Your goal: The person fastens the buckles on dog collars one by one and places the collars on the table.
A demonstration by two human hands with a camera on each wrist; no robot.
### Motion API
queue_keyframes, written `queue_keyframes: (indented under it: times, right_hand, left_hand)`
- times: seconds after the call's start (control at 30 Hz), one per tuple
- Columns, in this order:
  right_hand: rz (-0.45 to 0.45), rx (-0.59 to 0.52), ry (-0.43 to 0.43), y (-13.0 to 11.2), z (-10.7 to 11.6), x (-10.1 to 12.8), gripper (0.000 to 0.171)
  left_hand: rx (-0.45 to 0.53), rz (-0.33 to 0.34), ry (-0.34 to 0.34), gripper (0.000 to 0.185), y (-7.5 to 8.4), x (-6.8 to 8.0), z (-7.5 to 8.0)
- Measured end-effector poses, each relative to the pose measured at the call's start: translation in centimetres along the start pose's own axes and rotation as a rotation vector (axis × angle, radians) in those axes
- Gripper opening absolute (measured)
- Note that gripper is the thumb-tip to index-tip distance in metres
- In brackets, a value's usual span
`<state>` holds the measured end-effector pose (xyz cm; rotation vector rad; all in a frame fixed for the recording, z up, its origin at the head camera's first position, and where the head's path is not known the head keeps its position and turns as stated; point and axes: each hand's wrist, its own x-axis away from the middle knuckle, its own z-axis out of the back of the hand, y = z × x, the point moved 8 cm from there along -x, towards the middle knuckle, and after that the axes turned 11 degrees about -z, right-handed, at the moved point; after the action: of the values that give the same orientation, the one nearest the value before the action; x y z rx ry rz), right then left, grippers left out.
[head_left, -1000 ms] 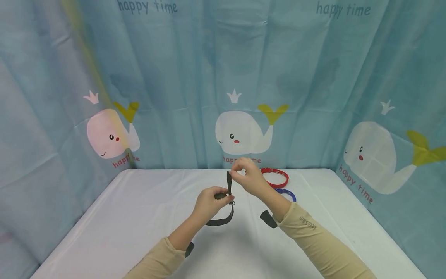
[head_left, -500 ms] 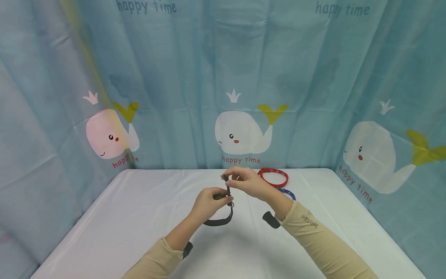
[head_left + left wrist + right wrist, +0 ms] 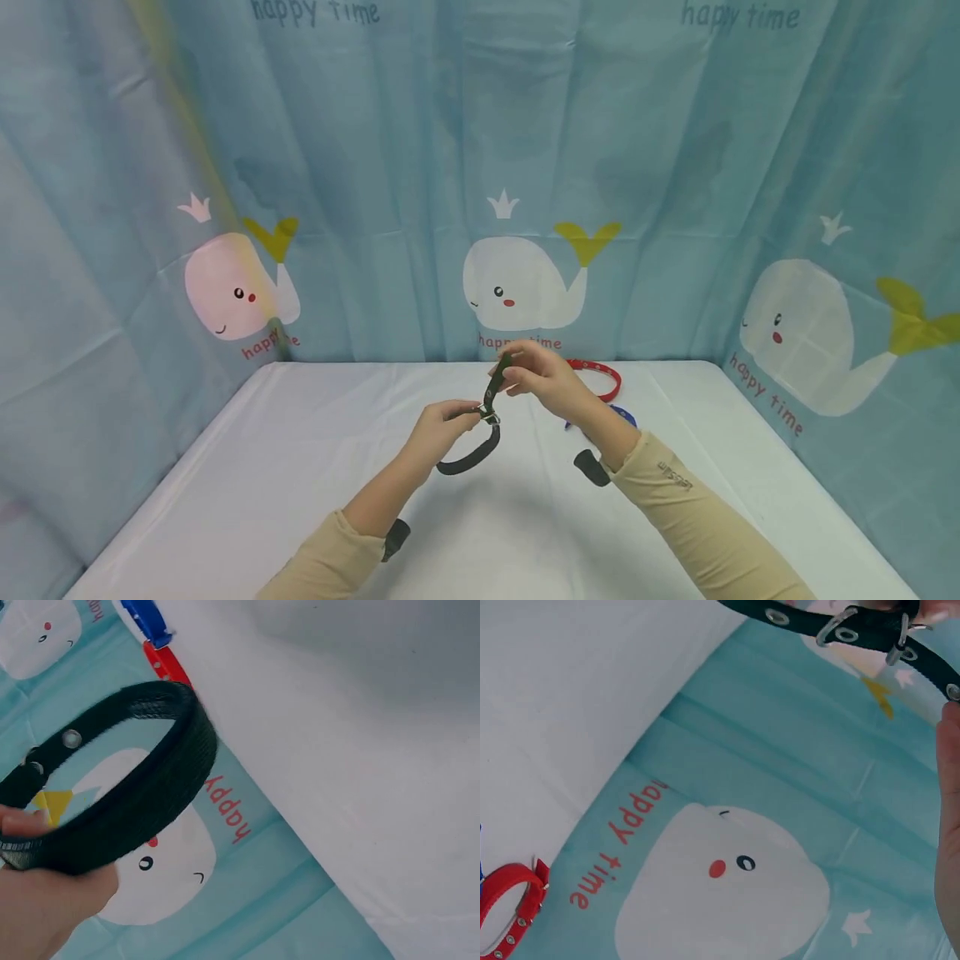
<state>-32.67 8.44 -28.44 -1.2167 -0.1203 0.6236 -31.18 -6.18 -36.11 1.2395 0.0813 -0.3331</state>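
Note:
A black pet collar [image 3: 471, 461] with metal eyelets hangs in a loop above the table in the head view. My left hand [image 3: 437, 435] pinches it beside the metal buckle [image 3: 487, 413]. My right hand [image 3: 553, 385] holds the strap's free end, which slants up and to the right out of the buckle. In the left wrist view the collar's wide band [image 3: 161, 799] curves away from the left fingers. The right wrist view shows the strap [image 3: 802, 620] with its eyelets and a D-ring [image 3: 831, 628]; a right fingertip lies right at the strap's end.
A red collar [image 3: 597, 365] lies on the white table [image 3: 300, 467] at the back right, behind the right hand. Close in front of it is a blue collar [image 3: 626, 414], partly hidden by the right wrist. A whale-print curtain [image 3: 375, 292] borders the table behind and at both sides.
My right hand first lowers and bends the strap end, then lifts it up and right, so it now slants. My left hand shifts slightly left, and the buckle comes into sight.

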Motion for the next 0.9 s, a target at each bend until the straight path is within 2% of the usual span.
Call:
queue_keyframes:
  times: [0.13, 0.3, 0.47, 0.9]
  right_hand:
    - [-0.012, -0.028, 0.004, 0.3, 0.1, 0.0, 0.021]
    - [-0.009, -0.032, -0.021, 0.3, -0.4, -0.1, 0.020]
    - [-0.021, -0.031, -0.052, 0.4, -1.0, -0.2, 0.021]
    - [-0.024, 0.050, -0.050, 0.7, -2.0, -0.4, 0.018]
  left_hand:
    - [-0.002, 0.117, -0.009, 0.029, -0.5, 0.2, 0.2]
    - [0.079, 0.150, -0.040, 0.027, -0.6, 0.3, 0.0]
    - [0.122, 0.130, -0.051, 0.025, -0.6, 0.1, -0.1]
    - [0.099, 0.035, -0.042, 0.032, -0.3, -0.1, 0.1]
